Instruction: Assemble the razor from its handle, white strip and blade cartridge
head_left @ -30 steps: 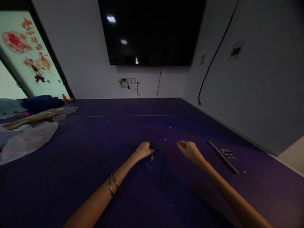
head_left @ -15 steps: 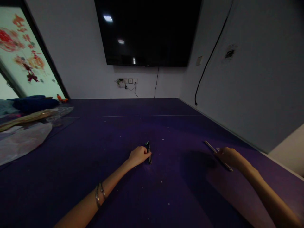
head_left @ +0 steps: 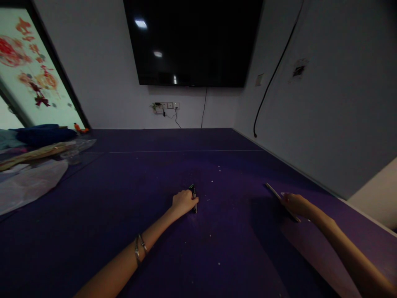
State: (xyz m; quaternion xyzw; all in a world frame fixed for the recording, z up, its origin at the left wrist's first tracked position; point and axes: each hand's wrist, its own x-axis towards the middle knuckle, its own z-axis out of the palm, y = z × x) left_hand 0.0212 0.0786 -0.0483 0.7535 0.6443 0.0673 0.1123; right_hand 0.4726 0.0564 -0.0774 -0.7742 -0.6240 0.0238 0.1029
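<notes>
My left hand (head_left: 184, 201) is closed around a small, slim dark tool (head_left: 195, 205) with a wider head at its far end. It may be a razor or a cutter; its kind is unclear. The tool points away from me on the purple surface. Off to the right, my right hand (head_left: 296, 205) has its fingers closed on the middle of a long, thin, pale-edged bar (head_left: 273, 191). This bar slants from far left to near right, and its kind cannot be made out. The fingers hide its middle part.
The purple surface (head_left: 149, 186) bears several small white specks (head_left: 219, 263). Plastic sheeting (head_left: 34, 180) and dark blue cloth (head_left: 46, 134) lie at the left. A black cable (head_left: 273, 78) hangs down the right wall. A television (head_left: 195, 45) is mounted on the far wall.
Both hands keep hold of their things. My left forearm and bracelets have shifted slightly right; the right hand and its bar have moved a little left.
</notes>
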